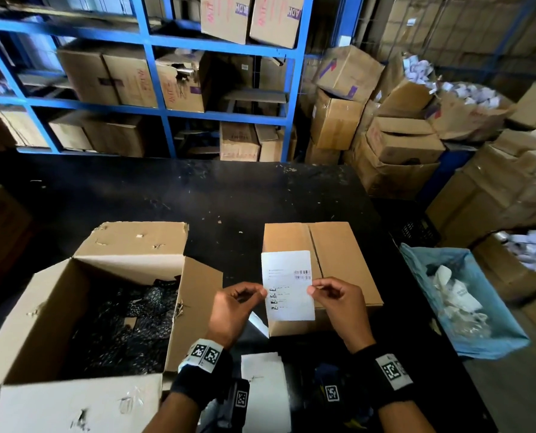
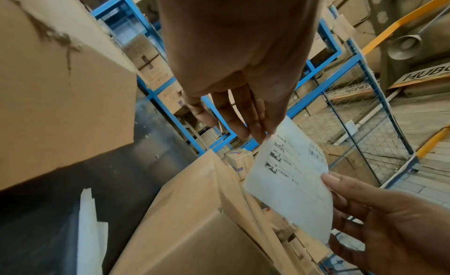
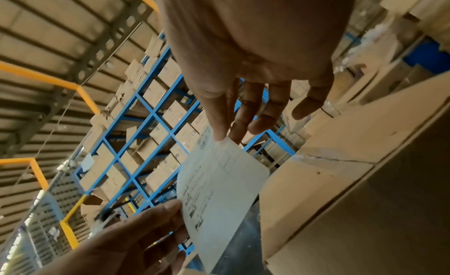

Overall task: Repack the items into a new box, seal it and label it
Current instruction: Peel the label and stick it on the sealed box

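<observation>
A white printed label (image 1: 287, 285) with barcodes hangs in the air above the near edge of a closed brown box (image 1: 338, 260) on the black table (image 1: 198, 195). My left hand (image 1: 238, 303) pinches the label's left edge and my right hand (image 1: 332, 293) pinches its right edge. The left wrist view shows the label (image 2: 289, 175) held between my left hand's fingertips (image 2: 263, 133) and the other hand's thumb. In the right wrist view the label (image 3: 219, 186) is seen from behind. An open, torn box (image 1: 82, 307) at the left holds dark patterned items (image 1: 129, 323).
White backing sheets (image 1: 265, 389) lie at the table's near edge between my wrists. A blue-lined bin (image 1: 460, 304) with white paper scraps stands to the right of the table. Blue shelving (image 1: 154, 107) and stacked cartons (image 1: 401, 142) fill the back.
</observation>
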Action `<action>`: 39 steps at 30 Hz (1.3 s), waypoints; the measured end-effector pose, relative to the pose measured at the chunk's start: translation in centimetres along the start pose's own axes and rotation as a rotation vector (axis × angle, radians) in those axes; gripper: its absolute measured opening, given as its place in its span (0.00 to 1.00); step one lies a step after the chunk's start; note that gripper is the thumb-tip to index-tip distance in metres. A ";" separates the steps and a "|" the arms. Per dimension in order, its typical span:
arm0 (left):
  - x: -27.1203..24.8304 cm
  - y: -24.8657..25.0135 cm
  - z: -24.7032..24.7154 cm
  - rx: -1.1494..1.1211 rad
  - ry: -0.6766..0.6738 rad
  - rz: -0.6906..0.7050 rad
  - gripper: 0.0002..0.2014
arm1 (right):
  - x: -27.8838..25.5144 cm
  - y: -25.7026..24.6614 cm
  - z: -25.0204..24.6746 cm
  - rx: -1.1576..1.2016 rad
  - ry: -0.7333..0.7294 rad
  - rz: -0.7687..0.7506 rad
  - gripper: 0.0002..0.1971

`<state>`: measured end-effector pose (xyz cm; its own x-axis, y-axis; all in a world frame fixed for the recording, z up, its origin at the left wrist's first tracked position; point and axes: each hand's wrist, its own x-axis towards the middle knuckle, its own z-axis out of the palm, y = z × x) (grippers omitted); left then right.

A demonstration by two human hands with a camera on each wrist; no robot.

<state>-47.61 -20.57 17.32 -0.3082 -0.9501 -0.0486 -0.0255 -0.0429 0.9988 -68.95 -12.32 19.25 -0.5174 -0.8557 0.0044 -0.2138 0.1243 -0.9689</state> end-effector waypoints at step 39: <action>12.0 -7.6 3.1 0.449 0.004 -0.172 0.05 | 13.0 2.4 0.9 0.028 -0.124 0.485 0.06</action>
<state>-54.08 -30.66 9.11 -0.2600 -0.9421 -0.2116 -0.4838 -0.0625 0.8730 -75.46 -23.58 16.81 -0.4486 -0.7563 -0.4761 0.0497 0.5108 -0.8583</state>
